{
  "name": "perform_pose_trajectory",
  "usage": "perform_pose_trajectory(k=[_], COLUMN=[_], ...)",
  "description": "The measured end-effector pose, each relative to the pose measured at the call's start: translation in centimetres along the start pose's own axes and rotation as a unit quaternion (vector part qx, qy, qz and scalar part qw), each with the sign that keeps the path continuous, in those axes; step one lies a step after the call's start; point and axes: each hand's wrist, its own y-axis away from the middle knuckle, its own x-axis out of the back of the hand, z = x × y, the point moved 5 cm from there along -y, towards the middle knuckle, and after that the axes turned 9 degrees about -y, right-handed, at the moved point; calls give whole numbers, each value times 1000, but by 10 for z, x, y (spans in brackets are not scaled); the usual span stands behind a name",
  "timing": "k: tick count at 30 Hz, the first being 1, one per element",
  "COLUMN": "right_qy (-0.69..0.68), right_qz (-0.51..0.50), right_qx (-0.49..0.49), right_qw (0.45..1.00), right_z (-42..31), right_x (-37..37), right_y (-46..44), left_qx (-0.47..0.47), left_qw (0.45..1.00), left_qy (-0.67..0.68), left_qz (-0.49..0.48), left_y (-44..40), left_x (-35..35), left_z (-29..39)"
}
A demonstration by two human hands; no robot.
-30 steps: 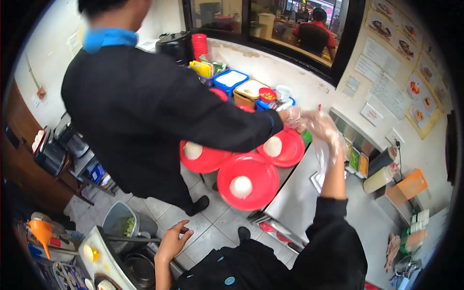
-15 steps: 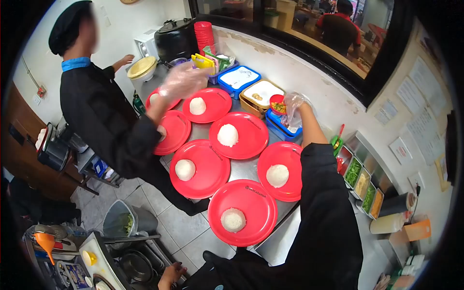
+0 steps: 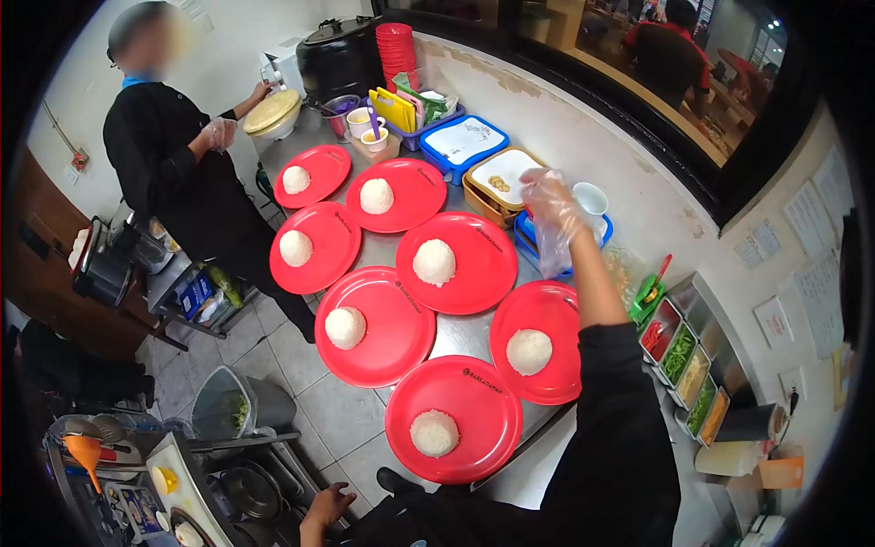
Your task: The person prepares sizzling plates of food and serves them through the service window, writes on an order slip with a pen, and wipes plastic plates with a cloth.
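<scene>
Plates of glossy red plastic (image 3: 483,383), seven in all, are covering much of the steel counter (image 3: 460,335), each bearing a rounded white rice mound (image 3: 434,433). Taking the nearest plate as the clock's centre, the co-worker in black (image 3: 178,173) is standing toward ten to eleven o'clock, beside the farther plates. The bulky black lidded pot (image 3: 339,68) is sitting between eleven and twelve; the black-framed window (image 3: 583,82) is bounding the counter's far side at one.

The co-worker's gloved hand, reaching over the plates half a second ago, is now resting near their own body. The small red bowl of diced food, then beside the right glove, is no longer showing.

The blue-rimmed tub with a white lid (image 3: 463,141) is standing near the tan tub with a white lid (image 3: 501,178), whose lid is carrying brownish pieces. Toward two to three o'clock, rectangular steel pans (image 3: 684,354) are holding red, green, pale and orange cut food.

At one o'clock, the right hand (image 3: 554,205), in clear plastic, is bending its fingers over the tan tub's edge — whether they are pinching anything, I cannot tell. The bare left hand (image 3: 328,507) is hovering at eight o'clock, loosely curled, thumb apart.
</scene>
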Motion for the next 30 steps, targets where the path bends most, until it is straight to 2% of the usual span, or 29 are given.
perform_pose_trajectory(k=[2, 4, 5, 7, 8, 10, 11, 12, 14, 15, 16, 18, 19, 22, 23, 24, 26, 30], right_qy=[-46, -6, -8, -23, -22, -62, -49, -49, 18, 106, 103, 135, 182, 240, 288, 286, 383, 360], right_qz=[-125, -222, -221, -315, -314, -355, -304, -301, -108, -106, -104, 37, 64, 47, -32, -35, -19, -71], right_qx=[64, 104, 106, 115, 116, 0, 67, 72, 56, 21, 25, -85, -76, -82, -53, -52, -18, -7], right_qw=[989, 969, 969, 942, 942, 933, 949, 950, 992, 988, 989, 987, 978, 966, 956, 956, 923, 930], right_z=[-18, -25, -30, -43, -51, -56, -51, -44, -42, -23, -25, -17, 0, 20, 2, 11, 10, 10], right_x=[-21, -42, -45, -53, -50, -47, -51, -60, -59, -75, -82, -83, -95, -113, -108, -116, -123, -120], right_y=[20, 36, 45, 72, 77, 84, 76, 68, 36, 8, -4, -24, -40, -57, -52, -57, -60, -61], left_qx=[15, 9, -2, 1, 4, 7, 12, 11, 10, 0, 2, 2, -12, -8, 15, 38, 58, 89], left_qw=[1000, 1000, 999, 1000, 1000, 1000, 1000, 1000, 999, 998, 998, 998, 999, 1000, 1000, 999, 998, 992], left_qy=[-4, -3, -1, -7, -12, -11, -11, -9, -34, -43, -41, -40, -33, -22, -14, -4, 14, 58], left_qz=[-11, -26, -39, -26, -16, -22, -26, -21, -36, -38, -37, -46, -33, -14, -16, -18, -37, -60], left_y=[-1, -8, -12, -16, -18, -17, -17, -21, -30, -30, -27, -20, -23, -14, -4, 3, 6, 12], left_x=[3, 0, 0, 7, 11, 21, 24, 21, 7, 4, 0, -6, -15, -28, -26, -26, -40, -55], left_z=[8, 7, 9, 10, 13, 21, 24, 22, 8, 8, 9, 11, 3, -8, -5, -5, -22, -39])
